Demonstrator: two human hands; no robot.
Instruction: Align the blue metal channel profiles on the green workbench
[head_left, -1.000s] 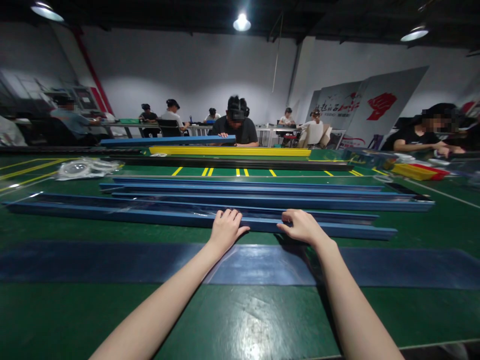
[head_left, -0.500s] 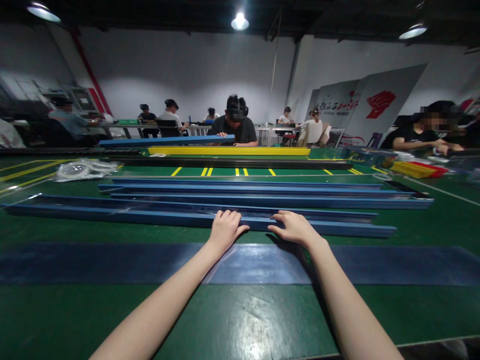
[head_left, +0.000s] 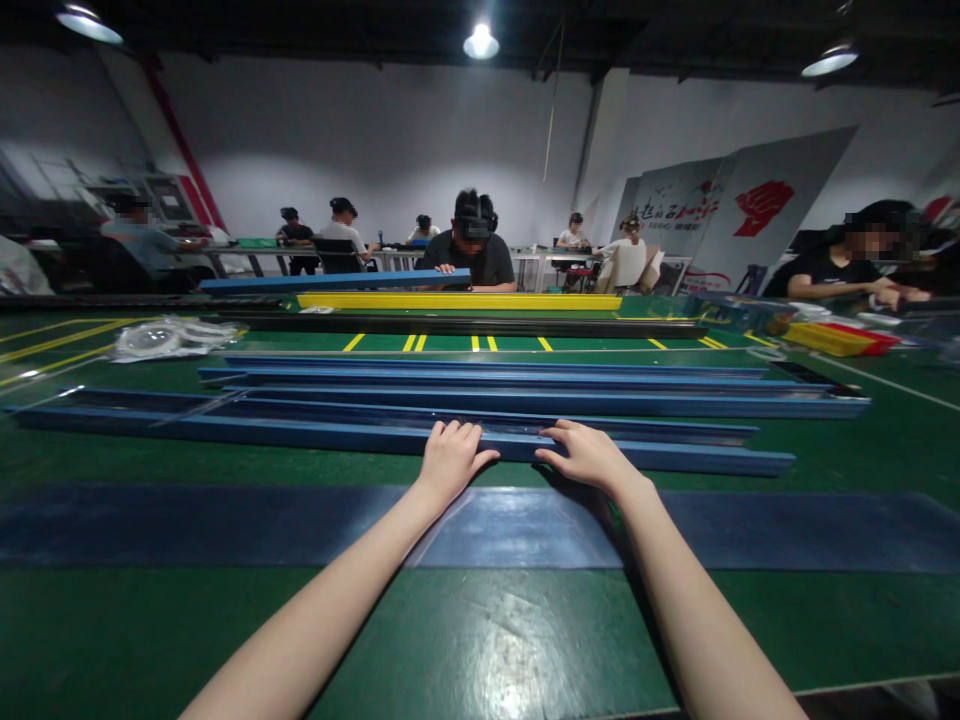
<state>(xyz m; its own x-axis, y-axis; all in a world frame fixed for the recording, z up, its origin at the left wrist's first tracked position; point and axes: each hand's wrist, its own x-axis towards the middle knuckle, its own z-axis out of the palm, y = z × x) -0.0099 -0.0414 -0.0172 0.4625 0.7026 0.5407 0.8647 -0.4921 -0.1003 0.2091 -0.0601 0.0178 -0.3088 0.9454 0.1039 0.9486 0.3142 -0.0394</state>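
Observation:
A long blue channel (head_left: 300, 434), open at the top, lies crosswise in front of me with something clear and glossy inside it. My left hand (head_left: 453, 458) grips its near wall, fingers over the upper edge and thumb on the outer face. A short way to the right, my right hand (head_left: 583, 452) pinches the same wall, its fingertips curled over the edge. The inner fingertips are partly hidden. Under my forearms, a clear bluish plastic strip (head_left: 517, 525) lies flat on the green table (head_left: 420, 640).
More blue channels (head_left: 570, 405) lie just beyond. Farther back are a black bar (head_left: 480, 326), a yellow bar (head_left: 457, 301) and a bagged item (head_left: 165, 340). Opposite, a person (head_left: 472, 250) has a hand on another blue bar (head_left: 337, 281). A phone-like dark object (head_left: 814, 378) rests at right.
Both hands keep their places on the blue channel. Inside it, left of my hands, the shiny streak on the clear material has shifted to the left.

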